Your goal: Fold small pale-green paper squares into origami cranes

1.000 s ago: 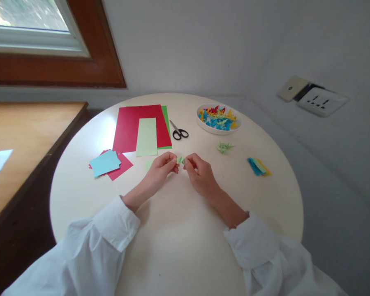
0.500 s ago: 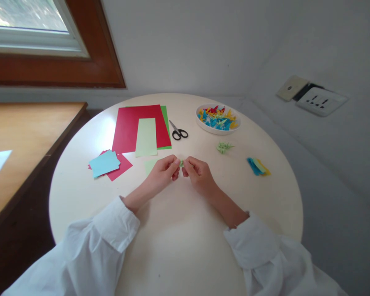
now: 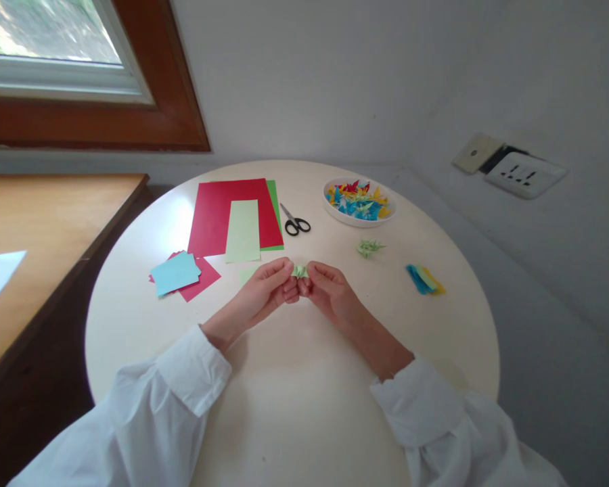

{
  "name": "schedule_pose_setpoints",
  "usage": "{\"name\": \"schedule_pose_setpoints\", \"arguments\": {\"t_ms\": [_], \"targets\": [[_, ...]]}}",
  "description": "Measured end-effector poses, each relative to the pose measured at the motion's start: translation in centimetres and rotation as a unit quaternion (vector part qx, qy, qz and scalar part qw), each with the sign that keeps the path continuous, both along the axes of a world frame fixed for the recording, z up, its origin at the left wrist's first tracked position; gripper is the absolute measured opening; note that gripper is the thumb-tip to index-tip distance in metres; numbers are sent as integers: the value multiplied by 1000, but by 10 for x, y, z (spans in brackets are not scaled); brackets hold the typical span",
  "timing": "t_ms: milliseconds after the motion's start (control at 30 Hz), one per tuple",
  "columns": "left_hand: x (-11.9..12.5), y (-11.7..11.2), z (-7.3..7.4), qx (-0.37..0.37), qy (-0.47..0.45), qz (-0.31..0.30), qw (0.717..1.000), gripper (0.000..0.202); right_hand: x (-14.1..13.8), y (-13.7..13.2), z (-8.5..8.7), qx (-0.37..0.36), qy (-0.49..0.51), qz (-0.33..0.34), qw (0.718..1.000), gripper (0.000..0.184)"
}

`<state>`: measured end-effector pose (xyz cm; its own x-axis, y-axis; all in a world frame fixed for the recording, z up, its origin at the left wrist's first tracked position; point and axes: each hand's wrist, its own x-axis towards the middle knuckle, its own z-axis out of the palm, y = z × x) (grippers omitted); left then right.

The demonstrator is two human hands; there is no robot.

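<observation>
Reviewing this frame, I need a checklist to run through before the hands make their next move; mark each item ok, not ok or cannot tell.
1. Left hand gripping the small green paper: ok, pinched at one side.
2. Right hand gripping it too: ok, pinched at the opposite side.
3. Creases of that paper clean: cannot tell, fingers hide much of it.
4. Scissors apart from both hands: ok, lying on the table.
5. Pale green sheet beside the left hand fully uncovered: not ok, partly hidden.
6. White dish upright: ok, holding colourful folded pieces.
</observation>
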<state>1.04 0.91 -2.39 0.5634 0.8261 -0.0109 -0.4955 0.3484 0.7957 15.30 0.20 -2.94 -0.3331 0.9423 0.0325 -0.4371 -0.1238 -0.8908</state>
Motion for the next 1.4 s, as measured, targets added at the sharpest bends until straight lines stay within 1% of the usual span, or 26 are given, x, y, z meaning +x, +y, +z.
{"name": "schedule_pose_setpoints", "arguments": {"t_ms": [233, 500, 700, 767, 933, 1067, 1133, 1200, 1267, 1300, 1333, 1400], "targets": [[-2, 2, -1, -7, -27, -23, 999, 28, 1, 0, 1, -8, 19, 20, 1000, 35], [-2, 1, 0, -3, -26, -13, 1000, 27, 0, 1, -1, 6, 13, 24, 1000, 34], [-2, 1, -1, -9, -29, -4, 1000, 25, 0, 0, 1, 4, 13, 19, 1000, 34], [-2, 1, -2, -18, -31, 0, 999, 24, 0, 1, 2, 0, 9, 7, 1000, 33], [-4, 1, -5, -27, -36, 6, 999, 23, 2, 3, 1, -11, 8, -52, 999, 29], [-4, 2, -3, -39, -30, 29, 998, 23, 4, 5, 2, -14, 0, -69, 998, 27], [-4, 2, 0, -39, -25, 44, 998, 26, 8, 8, 3, -12, -2, -97, 995, 25], [-4, 4, 3, -46, -27, 61, 997, 28, 16, 14, 3, -3, -7, -143, 990, 24], [-4, 5, 5, -62, -32, 74, 995, 29, 29, 21, 2, 14, -40, -215, 976, 25], [-4, 6, 6, -70, -33, 78, 994, 29, 38, 25, 1, 26, -74, -260, 962, 25], [-5, 7, 6, -76, -33, 80, 993, 31, 48, 29, 0, 40, -119, -307, 943, 27], [-5, 8, 7, -83, -35, 84, 992, 34, 70, 35, -3, 70, -210, -398, 890, 30]]}}
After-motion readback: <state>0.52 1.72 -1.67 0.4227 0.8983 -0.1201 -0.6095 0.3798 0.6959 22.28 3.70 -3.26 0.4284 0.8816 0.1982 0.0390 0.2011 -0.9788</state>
